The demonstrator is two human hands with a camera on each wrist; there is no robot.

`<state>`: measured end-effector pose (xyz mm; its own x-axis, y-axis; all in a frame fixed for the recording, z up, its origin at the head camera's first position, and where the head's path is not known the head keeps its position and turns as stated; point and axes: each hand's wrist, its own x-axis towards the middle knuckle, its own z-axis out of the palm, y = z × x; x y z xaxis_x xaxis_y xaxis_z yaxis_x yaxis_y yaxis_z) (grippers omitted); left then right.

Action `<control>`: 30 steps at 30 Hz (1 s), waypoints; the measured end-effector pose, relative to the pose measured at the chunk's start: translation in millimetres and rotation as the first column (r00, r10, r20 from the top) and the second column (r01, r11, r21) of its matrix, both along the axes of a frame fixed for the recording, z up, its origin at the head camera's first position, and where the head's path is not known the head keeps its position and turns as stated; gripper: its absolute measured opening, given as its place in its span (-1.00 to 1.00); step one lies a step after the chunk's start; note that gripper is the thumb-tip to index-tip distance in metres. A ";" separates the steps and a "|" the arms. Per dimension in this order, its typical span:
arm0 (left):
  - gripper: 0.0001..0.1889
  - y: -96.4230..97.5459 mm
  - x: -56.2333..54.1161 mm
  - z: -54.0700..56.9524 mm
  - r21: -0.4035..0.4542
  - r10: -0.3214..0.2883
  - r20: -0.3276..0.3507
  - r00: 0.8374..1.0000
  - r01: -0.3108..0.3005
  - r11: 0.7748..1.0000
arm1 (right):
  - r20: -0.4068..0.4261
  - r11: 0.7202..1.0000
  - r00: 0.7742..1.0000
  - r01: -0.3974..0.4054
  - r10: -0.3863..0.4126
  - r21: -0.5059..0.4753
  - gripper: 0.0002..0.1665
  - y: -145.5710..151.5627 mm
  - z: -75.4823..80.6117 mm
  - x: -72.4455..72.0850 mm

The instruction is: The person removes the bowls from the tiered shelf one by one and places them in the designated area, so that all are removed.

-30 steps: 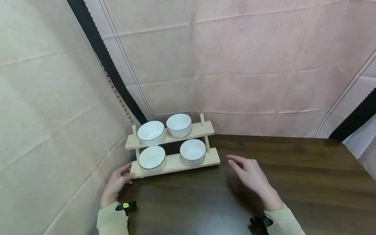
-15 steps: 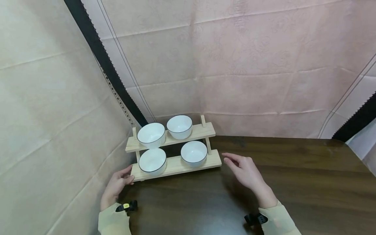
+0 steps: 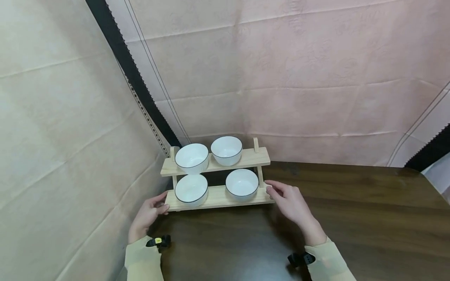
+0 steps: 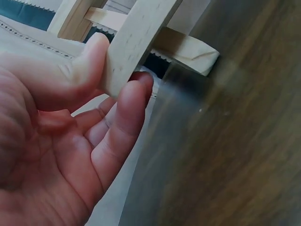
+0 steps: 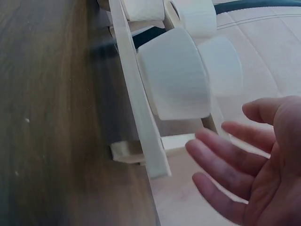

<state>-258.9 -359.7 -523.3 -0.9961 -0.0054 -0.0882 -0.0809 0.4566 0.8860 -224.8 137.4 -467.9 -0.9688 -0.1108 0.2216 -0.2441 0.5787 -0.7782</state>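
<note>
Cream and pinkish creased cloth [image 3: 288, 78] hangs behind the two-tier wooden rack [image 3: 217, 198], which sits at the left rear of the dark wood-grain table [image 3: 225, 242]. The left hand [image 3: 149, 214] pinches its lower board [image 4: 129, 52]; the right hand's [image 3: 290, 203] fingers spread beside the other end. Four round, white, dark-rimmed bowls [image 3: 191, 189] fill both shelves.

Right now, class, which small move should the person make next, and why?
Probably close the right hand on the right end of the rack: its fingers look open there, while the left hand grips the other end. With four bowls standing on it, a two-sided hold seems steadier.
</note>
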 end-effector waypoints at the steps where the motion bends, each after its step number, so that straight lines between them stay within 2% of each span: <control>1: -0.38 0.7 -1.1 -0.5 0.011 -0.009 -0.009 1.000 0.010 1.000 | 0.019 1.000 1.000 0.011 -0.011 -0.005 -0.51 -1.5 -0.7 -1.3; 7: -0.39 2.5 -4.7 -4.3 0.037 -0.073 -0.081 0.994 0.077 0.996 | 0.103 0.997 0.993 0.067 -0.063 -0.042 -0.34 -14.4 -1.8 -7.4; 15: -0.40 0.4 -5.0 -7.3 0.042 -0.046 -0.082 0.996 0.049 0.998 | 0.188 0.990 0.980 0.090 -0.068 -0.112 -0.23 -38.1 -2.9 -13.4; 17: -0.40 2.0 -3.4 -3.6 0.034 -0.042 -0.073 0.996 0.044 0.998 | 0.212 0.987 0.976 0.081 -0.050 -0.139 -0.18 -43.1 -4.2 -14.8; 22: -0.41 13.0 3.8 15.7 0.028 -0.045 -0.055 0.997 0.047 0.999 | 0.226 0.977 0.974 0.078 -0.032 -0.198 -0.16 -49.6 -9.1 -19.1; 24: -0.41 15.0 5.3 18.8 0.034 -0.050 -0.054 0.997 0.051 0.998 | 0.229 0.972 0.973 0.082 -0.029 -0.222 -0.16 -50.2 -10.6 -19.8; 26: -0.41 14.3 5.3 16.7 0.036 -0.044 -0.051 0.998 0.046 0.998 | 0.240 0.966 0.970 0.081 -0.021 -0.245 -0.17 -50.4 -11.3 -19.7; 30: -0.40 7.3 1.4 3.2 0.038 -0.013 -0.043 0.999 0.015 0.999 | 0.261 0.958 0.965 0.063 0.012 -0.279 -0.15 -50.0 -12.1 -19.2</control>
<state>-257.6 -352.4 -520.1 -0.9989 0.0109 -0.0457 -0.0368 0.4235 0.9051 -244.1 87.3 -480.0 -0.9983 -0.0549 -0.0175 -0.0015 0.3292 -0.9443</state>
